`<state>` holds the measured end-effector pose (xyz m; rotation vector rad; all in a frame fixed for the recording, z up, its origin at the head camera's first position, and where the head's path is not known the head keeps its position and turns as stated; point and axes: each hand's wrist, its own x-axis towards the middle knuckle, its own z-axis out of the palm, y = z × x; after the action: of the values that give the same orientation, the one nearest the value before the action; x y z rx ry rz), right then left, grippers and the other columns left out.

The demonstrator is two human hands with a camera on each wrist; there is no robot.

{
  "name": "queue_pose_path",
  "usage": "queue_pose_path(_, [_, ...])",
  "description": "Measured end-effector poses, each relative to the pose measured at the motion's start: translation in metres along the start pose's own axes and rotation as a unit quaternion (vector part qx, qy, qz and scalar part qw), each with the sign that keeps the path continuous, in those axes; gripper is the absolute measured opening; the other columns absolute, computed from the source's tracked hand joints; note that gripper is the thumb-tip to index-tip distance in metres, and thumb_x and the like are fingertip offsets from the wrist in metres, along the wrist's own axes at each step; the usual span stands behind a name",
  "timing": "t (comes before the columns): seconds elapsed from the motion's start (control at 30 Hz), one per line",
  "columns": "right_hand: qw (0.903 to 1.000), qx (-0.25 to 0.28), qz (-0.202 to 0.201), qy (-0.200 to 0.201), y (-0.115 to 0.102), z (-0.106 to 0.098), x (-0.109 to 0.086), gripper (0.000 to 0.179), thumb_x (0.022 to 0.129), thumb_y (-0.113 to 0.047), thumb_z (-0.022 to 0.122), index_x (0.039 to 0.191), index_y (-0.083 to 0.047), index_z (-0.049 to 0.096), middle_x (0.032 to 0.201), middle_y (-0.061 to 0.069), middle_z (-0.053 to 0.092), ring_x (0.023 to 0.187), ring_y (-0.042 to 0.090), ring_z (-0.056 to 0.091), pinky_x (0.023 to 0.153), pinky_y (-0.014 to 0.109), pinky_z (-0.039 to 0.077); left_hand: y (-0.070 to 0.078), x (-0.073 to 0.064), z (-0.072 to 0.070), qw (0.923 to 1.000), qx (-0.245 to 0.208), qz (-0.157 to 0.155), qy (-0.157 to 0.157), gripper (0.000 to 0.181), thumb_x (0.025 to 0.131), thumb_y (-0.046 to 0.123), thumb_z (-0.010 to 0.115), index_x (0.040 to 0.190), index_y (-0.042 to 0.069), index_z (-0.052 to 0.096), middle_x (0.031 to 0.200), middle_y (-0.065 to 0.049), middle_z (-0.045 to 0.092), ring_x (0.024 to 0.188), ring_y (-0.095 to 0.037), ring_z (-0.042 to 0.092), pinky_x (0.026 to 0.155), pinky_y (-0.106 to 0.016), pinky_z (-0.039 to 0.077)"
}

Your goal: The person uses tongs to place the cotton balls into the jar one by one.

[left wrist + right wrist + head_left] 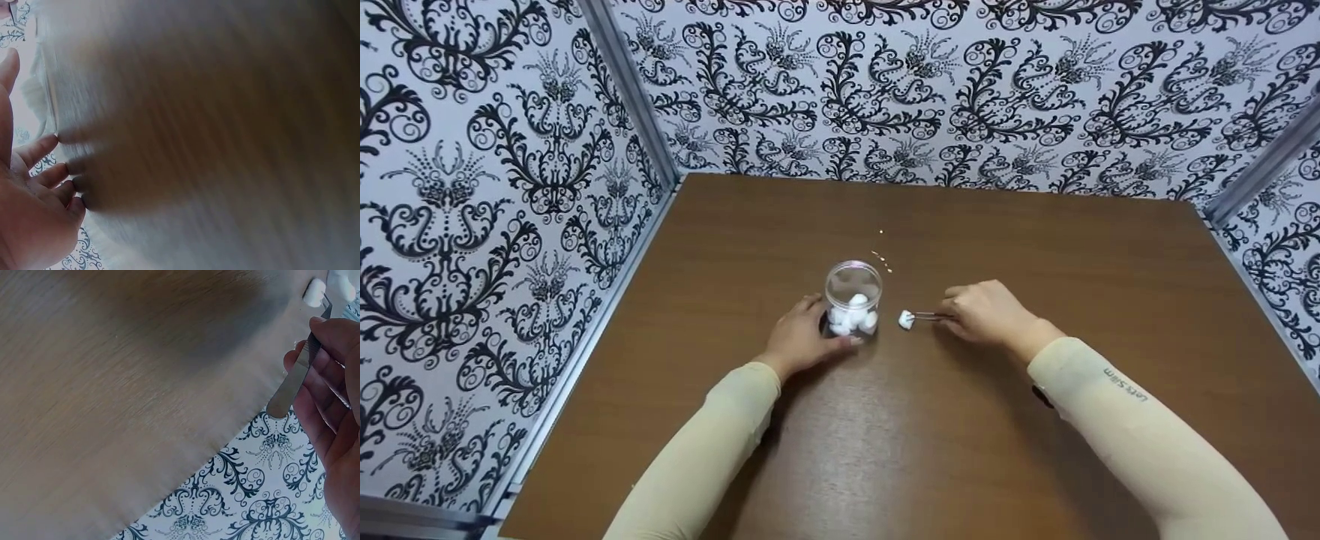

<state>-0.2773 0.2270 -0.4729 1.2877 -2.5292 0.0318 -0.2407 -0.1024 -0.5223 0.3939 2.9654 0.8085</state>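
Observation:
A clear jar (853, 283) with several white cotton balls (851, 319) in its lower part stands upright on the table. My left hand (801, 336) holds it low from the left side, thumb in front and fingers behind. In the left wrist view, the fingertips of the left hand (42, 197) are right down at the tabletop. My right hand (988, 311) pinches metal tweezers (295, 377) between thumb and fingers. Their tips grip one cotton ball (906, 320), just right of the jar and close over the table. That cotton ball (315, 293) also shows in the right wrist view.
Small pale bits (883, 259) lie on the brown wooden table (735, 225) behind the jar. Patterned black-and-white walls (885, 97) rise at the table's back and sides, with metal frame posts (637, 97) at the corners.

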Motion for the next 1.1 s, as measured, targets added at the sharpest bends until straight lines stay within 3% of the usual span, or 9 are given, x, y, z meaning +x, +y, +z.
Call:
queue_pose_path(0.5, [0.9996, -0.013, 0.001, -0.025, -0.003, 0.001, 0.001, 0.011, 0.081, -0.016, 0.078, 0.075, -0.013, 0.07, 0.071, -0.003, 0.058, 0.052, 0.016, 0.053, 0.045, 0.039, 0.046, 0.005, -0.002, -0.002, 1.0, -0.007, -0.003, -0.001, 0.094, 0.077, 0.071, 0.07, 0.148, 0.012, 0.049, 0.153, -0.015, 0.041, 0.141, -0.034, 0.035, 0.111, -0.052, 0.03])
queue_pose_path(0.8, [0.9998, -0.013, 0.01, -0.007, 0.001, -0.006, -0.003, 0.017, 0.082, -0.017, 0.077, 0.071, -0.013, 0.066, 0.069, -0.003, 0.052, 0.048, 0.015, 0.048, 0.044, 0.04, 0.043, 0.005, -0.003, -0.001, 1.0, -0.001, 0.003, 0.0, 0.093, 0.077, 0.071, 0.07, 0.146, 0.011, 0.05, 0.151, -0.017, 0.042, 0.14, -0.035, 0.036, 0.111, -0.051, 0.03])
queue_pose_path(1.1, [0.9993, -0.002, -0.003, 0.038, 0.008, -0.032, -0.002, 0.003, 0.08, -0.014, 0.076, 0.079, -0.012, 0.074, 0.07, -0.003, 0.055, 0.049, 0.019, 0.051, 0.042, 0.042, 0.042, 0.002, -0.002, -0.002, 1.0, -0.006, -0.005, -0.001, 0.095, 0.076, 0.072, 0.07, 0.147, 0.012, 0.049, 0.153, -0.016, 0.041, 0.14, -0.036, 0.036, 0.111, -0.052, 0.031])
